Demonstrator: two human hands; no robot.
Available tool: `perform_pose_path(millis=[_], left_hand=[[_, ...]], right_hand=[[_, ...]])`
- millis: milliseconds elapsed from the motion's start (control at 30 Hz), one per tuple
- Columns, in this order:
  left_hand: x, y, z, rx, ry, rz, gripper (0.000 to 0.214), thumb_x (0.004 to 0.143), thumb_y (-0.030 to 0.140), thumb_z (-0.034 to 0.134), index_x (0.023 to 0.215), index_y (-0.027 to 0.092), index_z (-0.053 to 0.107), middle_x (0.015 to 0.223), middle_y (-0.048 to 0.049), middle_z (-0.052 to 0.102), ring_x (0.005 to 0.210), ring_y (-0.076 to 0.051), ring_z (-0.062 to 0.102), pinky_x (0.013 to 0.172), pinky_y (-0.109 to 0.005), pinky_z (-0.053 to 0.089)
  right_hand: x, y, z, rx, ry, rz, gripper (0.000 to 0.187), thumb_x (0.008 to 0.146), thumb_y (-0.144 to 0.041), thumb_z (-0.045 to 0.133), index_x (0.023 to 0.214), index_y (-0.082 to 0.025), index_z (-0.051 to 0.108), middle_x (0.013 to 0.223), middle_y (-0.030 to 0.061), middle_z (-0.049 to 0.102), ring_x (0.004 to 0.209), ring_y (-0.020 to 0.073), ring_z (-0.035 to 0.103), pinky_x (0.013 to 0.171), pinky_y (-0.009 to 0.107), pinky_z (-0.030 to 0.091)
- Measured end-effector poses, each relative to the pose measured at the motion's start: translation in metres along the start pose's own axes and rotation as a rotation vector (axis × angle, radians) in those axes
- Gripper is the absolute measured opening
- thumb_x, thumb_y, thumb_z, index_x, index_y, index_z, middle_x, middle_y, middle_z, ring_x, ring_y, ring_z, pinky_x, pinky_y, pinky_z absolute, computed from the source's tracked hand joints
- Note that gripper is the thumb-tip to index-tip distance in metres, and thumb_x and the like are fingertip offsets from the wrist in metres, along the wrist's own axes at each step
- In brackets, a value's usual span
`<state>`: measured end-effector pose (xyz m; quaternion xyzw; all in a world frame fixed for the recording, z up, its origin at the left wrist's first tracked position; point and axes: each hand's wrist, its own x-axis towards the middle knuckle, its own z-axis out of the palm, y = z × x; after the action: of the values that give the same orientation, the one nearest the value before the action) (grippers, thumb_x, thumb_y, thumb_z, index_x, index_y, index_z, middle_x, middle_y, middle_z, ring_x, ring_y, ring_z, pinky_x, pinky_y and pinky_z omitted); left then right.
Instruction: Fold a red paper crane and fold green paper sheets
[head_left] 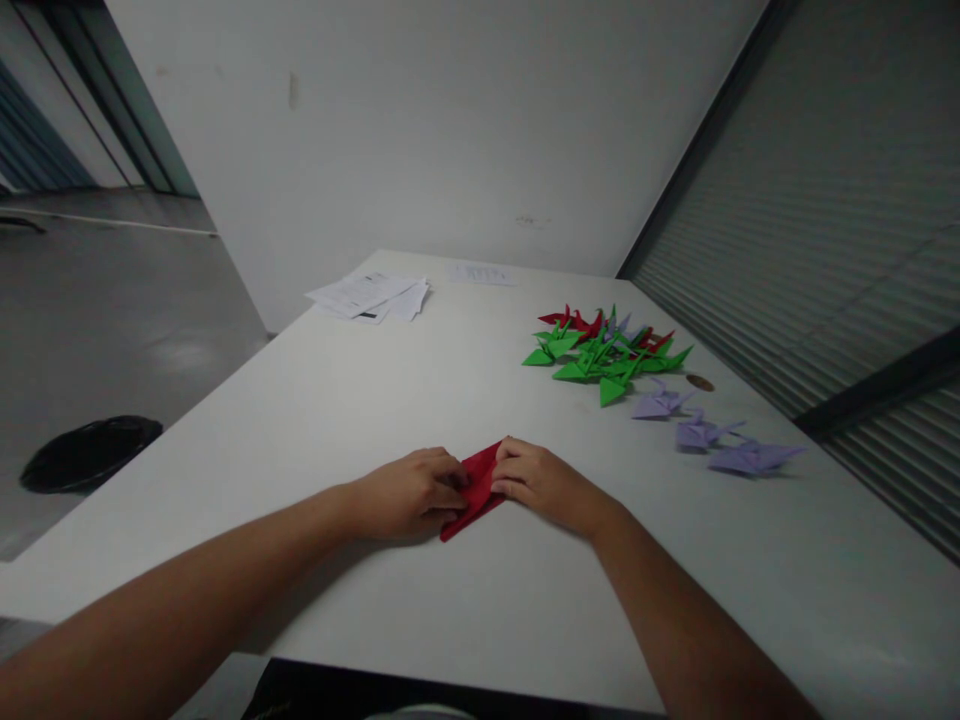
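A folded piece of red origami paper (474, 495) lies on the white table (300, 420), pinched between my two hands. My left hand (409, 492) grips its left side, with the fingertips curled over the fold. My right hand (544, 485) presses on its right side, and the fingers hide part of the paper. To the right of my hands, a heap of green paper cranes (607, 358) lies mixed with red paper cranes (571, 319). Several lilac paper cranes (701, 432) sit in a row nearer my right hand.
A stack of printed sheets (371, 297) lies at the far left of the table, and a single sheet (480, 273) lies by the far edge. A brown disc (700, 382) sits beside the cranes. Walls bound the far and right sides. A black round object (90, 453) lies on the floor at left.
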<state>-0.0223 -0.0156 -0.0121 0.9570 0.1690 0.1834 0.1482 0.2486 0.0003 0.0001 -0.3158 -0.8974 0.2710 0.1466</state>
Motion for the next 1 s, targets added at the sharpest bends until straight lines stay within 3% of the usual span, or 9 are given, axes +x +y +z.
perform_pose_path(millis=[367, 733, 1000], left_hand=[[0.003, 0.002, -0.004, 0.033, -0.030, 0.019, 0.017, 0.094, 0.017, 0.065, 0.105, 0.019, 0.078, 0.116, -0.0129, 0.072, 0.107, -0.026, 0.066, 0.097, -0.039, 0.051], [0.004, 0.002, -0.005, 0.039, -0.018, 0.030, 0.017, 0.092, 0.016, 0.066, 0.102, 0.018, 0.079, 0.114, -0.0139, 0.072, 0.105, -0.026, 0.067, 0.093, -0.040, 0.054], [0.003, 0.001, -0.004, 0.044, -0.050, 0.011, 0.020, 0.094, 0.019, 0.064, 0.109, 0.018, 0.077, 0.121, -0.0142, 0.070, 0.109, -0.028, 0.065, 0.097, -0.041, 0.053]], right_hand=[[0.008, 0.008, 0.015, -0.138, 0.059, 0.021, 0.017, 0.100, -0.017, 0.065, 0.086, -0.018, 0.074, 0.091, 0.0040, 0.067, 0.091, 0.0193, 0.062, 0.090, 0.033, 0.049], [0.011, 0.001, 0.017, -0.120, 0.118, 0.193, 0.023, 0.095, -0.017, 0.071, 0.073, -0.018, 0.064, 0.080, 0.0010, 0.063, 0.076, 0.0157, 0.057, 0.071, 0.029, 0.043], [0.006, 0.004, 0.009, -0.024, 0.070, 0.052, 0.016, 0.098, -0.019, 0.067, 0.083, -0.019, 0.071, 0.089, 0.0030, 0.066, 0.088, 0.0184, 0.059, 0.083, 0.033, 0.047]])
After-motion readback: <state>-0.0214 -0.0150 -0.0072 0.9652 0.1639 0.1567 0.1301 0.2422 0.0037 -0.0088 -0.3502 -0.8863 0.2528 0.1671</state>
